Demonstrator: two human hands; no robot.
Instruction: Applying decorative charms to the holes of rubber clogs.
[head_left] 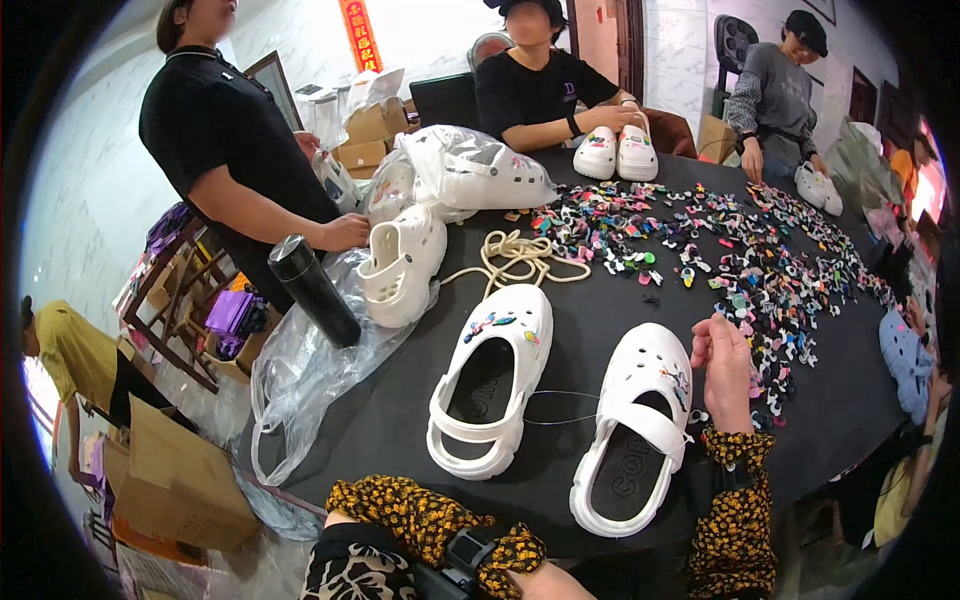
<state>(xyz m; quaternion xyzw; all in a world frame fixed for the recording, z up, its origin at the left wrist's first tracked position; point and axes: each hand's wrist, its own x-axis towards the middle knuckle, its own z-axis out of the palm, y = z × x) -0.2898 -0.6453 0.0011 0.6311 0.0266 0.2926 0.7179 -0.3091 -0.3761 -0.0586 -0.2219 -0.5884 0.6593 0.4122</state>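
On our black worktop [395, 415], the near edge curves just behind the heel of the right-hand white clog [655, 360], while the left-hand white clog [505, 400] sits a little farther in from it. A strip of dark surface shows between the two, crossed by a thin clear loop [560, 421], and another runs from the left-hand clog to the clear plastic bag [300, 385] that hangs over the left edge. To our right, the dark surface widens between the heap of small coloured charms [780, 270] and the near rim. Our right hand [722, 370] is beside the right-hand clog, near the heap, its fingers loosely curled; we cannot tell whether a charm is pinched in it. Our left hand [560, 584] is mostly cut off at the lower edge, so we cannot tell how open it is or what it holds. Counting, we have two clogs before us, both with charms on the upper, one black bottle [314, 290], one tangled cream cord [515, 262] and charms too many to number. Beyond, a seated co-worker [540, 90] touches two more white clogs [617, 153], and two other people [235, 130] [780, 95] are at the far side.
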